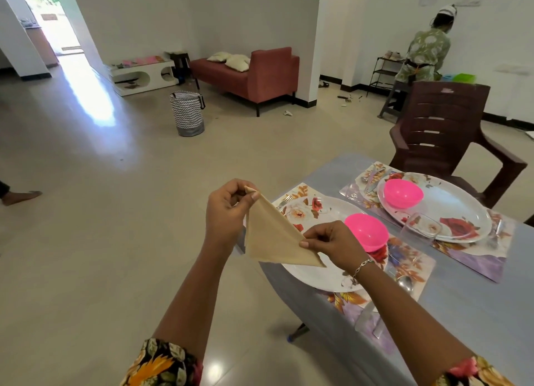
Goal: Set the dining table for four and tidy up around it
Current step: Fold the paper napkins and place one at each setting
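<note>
Evidently napkin was light, limp; left hand and right hand pinched opposite corners off table edge.

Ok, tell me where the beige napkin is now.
In the head view's centre, the beige napkin hangs as a folded triangle between the left hand, pinching its top corner, and the right hand, pinching its lower corner, in front of the near plate.

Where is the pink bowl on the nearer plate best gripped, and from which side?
Probably pinch the rim of the nearer pink bowl from above, at its far right edge. It sits mouth up on the plate, so the rim is free; the right hand covers its near left side.
</note>
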### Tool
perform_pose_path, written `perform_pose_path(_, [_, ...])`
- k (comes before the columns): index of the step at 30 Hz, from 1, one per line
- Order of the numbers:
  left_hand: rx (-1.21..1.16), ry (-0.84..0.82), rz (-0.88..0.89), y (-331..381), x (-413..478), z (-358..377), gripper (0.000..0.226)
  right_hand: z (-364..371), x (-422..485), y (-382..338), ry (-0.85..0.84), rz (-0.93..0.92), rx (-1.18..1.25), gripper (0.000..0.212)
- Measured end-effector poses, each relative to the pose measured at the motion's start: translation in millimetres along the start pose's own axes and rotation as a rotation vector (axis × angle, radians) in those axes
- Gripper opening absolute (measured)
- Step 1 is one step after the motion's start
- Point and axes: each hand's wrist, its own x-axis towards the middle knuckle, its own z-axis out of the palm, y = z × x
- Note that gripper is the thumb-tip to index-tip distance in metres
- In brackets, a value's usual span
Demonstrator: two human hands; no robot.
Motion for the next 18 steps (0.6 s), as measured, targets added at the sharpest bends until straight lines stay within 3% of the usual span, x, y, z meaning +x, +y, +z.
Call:
perform_pose_path(3, [-0.036, -0.090, -0.007, -2, 2, 2, 0.029, -7, -6, 10, -0.069, 0.064, 0.022, 0.003])
perform_pose_path(6, [-0.059, -0.262, -0.011, -1, 4, 4, 0.030, -23, -13, 14, -0.319, 0.124, 0.031, 0.017])
perform_pose_path(11, [-0.115, -0.637, -0.107, -1, 9, 9, 0.013, -41, -9, 2, -0.207, 0.155, 0.567, 0.032])
perform_pose_path(15, [-0.231, -0.876, -0.208, -1, 11, 19, 0.024, -29, -2, -5, -0.336, 0.157, 0.651, 0.042])
perform_pose_path(18, [-0.348, -0.918, -0.236, -8, 13, 25, 0.012, -18, -4, -1, -0.439, 0.192, 0.762, 0.076])
